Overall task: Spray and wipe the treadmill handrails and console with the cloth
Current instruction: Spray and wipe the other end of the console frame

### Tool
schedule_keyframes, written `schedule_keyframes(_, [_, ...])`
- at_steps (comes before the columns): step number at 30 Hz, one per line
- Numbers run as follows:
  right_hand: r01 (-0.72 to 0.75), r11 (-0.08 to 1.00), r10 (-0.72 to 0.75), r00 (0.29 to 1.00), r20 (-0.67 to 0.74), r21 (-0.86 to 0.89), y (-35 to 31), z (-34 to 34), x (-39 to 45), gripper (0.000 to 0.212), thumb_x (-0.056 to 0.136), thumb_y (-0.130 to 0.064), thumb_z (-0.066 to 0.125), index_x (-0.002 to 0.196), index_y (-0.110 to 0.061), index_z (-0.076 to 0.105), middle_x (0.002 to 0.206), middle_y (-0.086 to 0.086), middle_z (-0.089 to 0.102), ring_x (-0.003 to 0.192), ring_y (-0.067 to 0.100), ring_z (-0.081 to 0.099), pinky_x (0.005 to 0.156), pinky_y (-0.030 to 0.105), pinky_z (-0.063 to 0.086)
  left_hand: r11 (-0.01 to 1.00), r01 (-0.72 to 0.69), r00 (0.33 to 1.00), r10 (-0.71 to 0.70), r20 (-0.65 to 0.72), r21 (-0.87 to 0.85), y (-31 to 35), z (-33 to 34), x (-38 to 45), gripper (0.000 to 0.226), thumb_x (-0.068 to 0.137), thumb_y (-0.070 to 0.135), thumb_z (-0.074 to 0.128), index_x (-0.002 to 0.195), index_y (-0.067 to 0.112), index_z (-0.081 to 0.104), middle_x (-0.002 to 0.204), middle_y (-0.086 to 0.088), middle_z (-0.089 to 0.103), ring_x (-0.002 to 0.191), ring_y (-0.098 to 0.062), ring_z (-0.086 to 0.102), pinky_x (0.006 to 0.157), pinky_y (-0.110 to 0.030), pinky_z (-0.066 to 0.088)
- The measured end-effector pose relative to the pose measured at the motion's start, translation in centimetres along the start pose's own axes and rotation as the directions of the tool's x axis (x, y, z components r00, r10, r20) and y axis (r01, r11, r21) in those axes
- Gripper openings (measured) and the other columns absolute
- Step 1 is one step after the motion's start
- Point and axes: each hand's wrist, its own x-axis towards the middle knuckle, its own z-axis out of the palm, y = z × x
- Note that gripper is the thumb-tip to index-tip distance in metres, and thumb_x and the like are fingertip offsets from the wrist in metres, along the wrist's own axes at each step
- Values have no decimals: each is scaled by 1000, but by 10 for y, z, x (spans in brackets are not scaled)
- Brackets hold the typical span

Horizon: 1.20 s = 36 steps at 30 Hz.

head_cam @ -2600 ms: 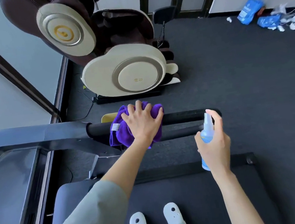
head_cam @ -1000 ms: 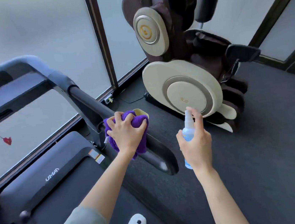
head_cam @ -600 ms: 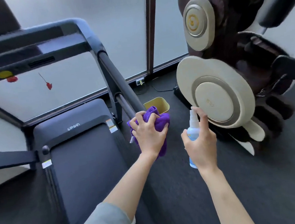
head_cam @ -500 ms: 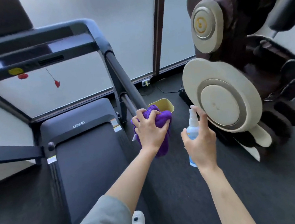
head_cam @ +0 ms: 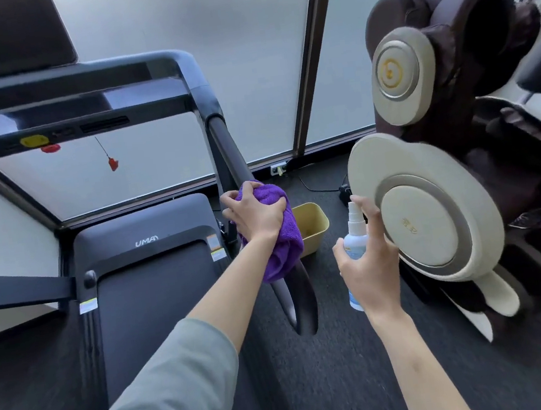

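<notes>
Since half a second ago the left hand [head_cam: 257, 218] has slid the purple cloth [head_cam: 281, 234] up the right handrail [head_cam: 232, 155], away from its free end, while the right hand [head_cam: 369, 260] and its bottle have kept their place beside it.

There is one cloth, one spray bottle [head_cam: 354, 245], and two hands at work. The cloth is a thick, fuzzy purple towel, bunched over the black padded rail about midway along it, with a loose fold hanging below the wrist. The left grip is curled over the cloth, fingers and thumb wrapped round cloth and rail together. The right grip is closed round the small bottle, pale blue with a white nozzle, held upright just right of the rail, with the index finger raised by the nozzle; whether it presses is hard to tell.

The rail section under the cloth is hidden. The console [head_cam: 3, 36] is cut off at the top left edge, and only part of the left handrail [head_cam: 17, 292] shows. One red safety clip [head_cam: 113, 163] dangles below the crossbar. One yellow bin [head_cam: 312, 225] stands on the floor behind the cloth, partly covered by it. One brown and cream massage chair [head_cam: 433, 212] fills the right side, slightly blurred.
</notes>
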Motion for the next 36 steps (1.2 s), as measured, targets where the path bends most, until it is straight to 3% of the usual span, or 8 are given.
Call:
schedule_keyframes(3, [16,999,-17,1000,4,28,9,13,21,69,79,2,65,129,-37,38,78,-10,57,64,23,53,62,36,50,1000,-8,1000,9,-30,3,7,1,26,44,69,33,77,108,26,58,129,-6,30,116,-29,33,79,-30,36])
schedule_keyframes(7, [60,992,-69,995,76,112,22,30,49,72,81,0,66,129,-44,35,91,3,65,69,18,56,67,33,51,998,-58,995,59,-74,20,10,5,54,45,68,31,78,109,26,59,128,-5,32,118,-29,35,81,-28,36])
schedule_keyframes(10, [150,977,-165,982,96,150,39,47,78,73,80,0,66,130,-43,35,80,4,64,68,23,58,69,39,54,996,-91,988,93,-123,26,13,7,79,52,67,31,81,112,25,57,125,-5,33,120,-28,36,86,-22,30])
schedule_keyframes(13, [266,931,-302,946,116,250,65,66,103,72,80,-2,67,132,-42,37,68,-7,58,56,11,54,59,31,51,992,-101,978,114,-177,81,17,8,100,74,63,37,85,125,20,48,129,-9,32,123,-30,35,93,-23,28])
schedule_keyframes(17, [369,845,-463,868,181,387,103,83,124,71,78,-2,64,132,-41,39,57,-13,45,45,9,44,47,22,41,983,-13,937,75,-340,182,11,11,90,103,58,62,81,130,2,38,133,-13,32,126,-32,29,108,-38,26])
schedule_keyframes(21, [349,817,-506,817,278,460,123,72,129,72,79,0,63,133,-42,40,50,-16,39,44,6,39,50,24,41,955,97,959,-14,-283,281,7,13,55,95,64,71,70,143,28,39,140,-10,31,126,-40,32,106,-47,35])
schedule_keyframes(24, [340,804,-518,803,294,488,134,61,136,71,81,0,64,134,-41,39,52,-14,36,44,8,36,49,22,41,975,121,969,-76,-236,185,10,17,48,93,69,59,74,147,39,28,140,-13,41,125,-37,43,104,-40,37])
schedule_keyframes(36, [308,799,-516,793,325,516,139,94,171,71,82,-2,67,134,-41,38,55,-14,42,44,6,40,46,20,40,942,281,942,-307,-134,-183,24,14,107,90,56,32,90,132,18,44,123,-7,56,108,-28,57,98,-42,47])
